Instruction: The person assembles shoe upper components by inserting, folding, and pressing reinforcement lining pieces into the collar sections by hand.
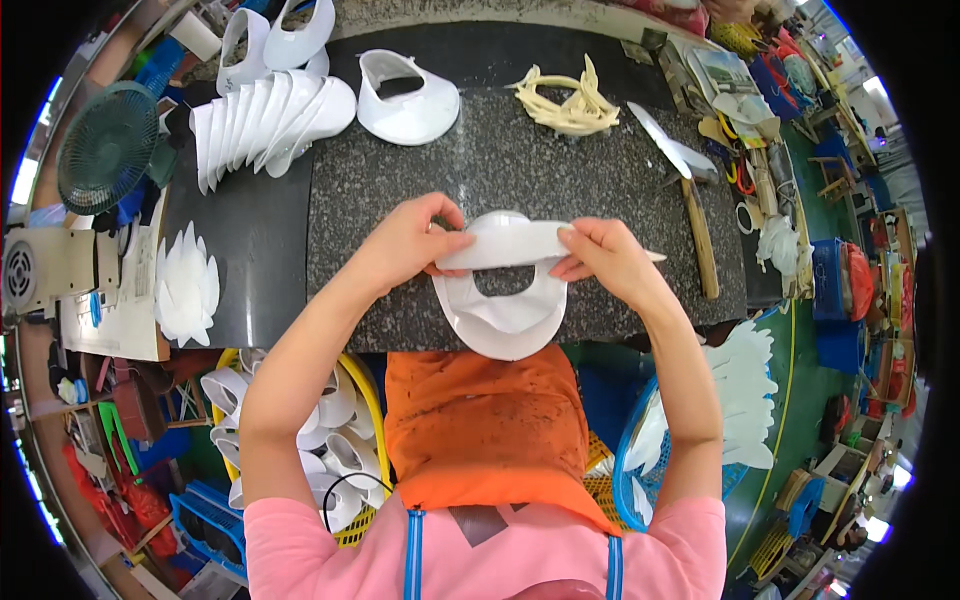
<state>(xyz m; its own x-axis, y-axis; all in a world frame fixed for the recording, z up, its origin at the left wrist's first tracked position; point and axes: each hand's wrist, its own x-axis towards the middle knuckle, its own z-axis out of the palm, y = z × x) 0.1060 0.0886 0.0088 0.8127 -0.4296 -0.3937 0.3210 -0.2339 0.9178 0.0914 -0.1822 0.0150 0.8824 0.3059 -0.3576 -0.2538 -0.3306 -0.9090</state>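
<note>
Both my hands hold one white shoe upper piece (505, 300) over the near edge of a speckled grey stone slab (400, 180). My left hand (410, 240) pinches its folded top band at the left end. My right hand (605, 255) pinches the right end of the same band. The curved lower part of the piece hangs toward my orange apron (485, 430).
A fanned row of white pieces (270, 120) and one shaped upper (408, 98) lie at the back of the bench. Cream trimmings (570, 105) and a hammer (690, 195) lie right. A fan (108, 145) stands left. Baskets of white pieces sit by my left leg (320, 440) and right leg (740, 390).
</note>
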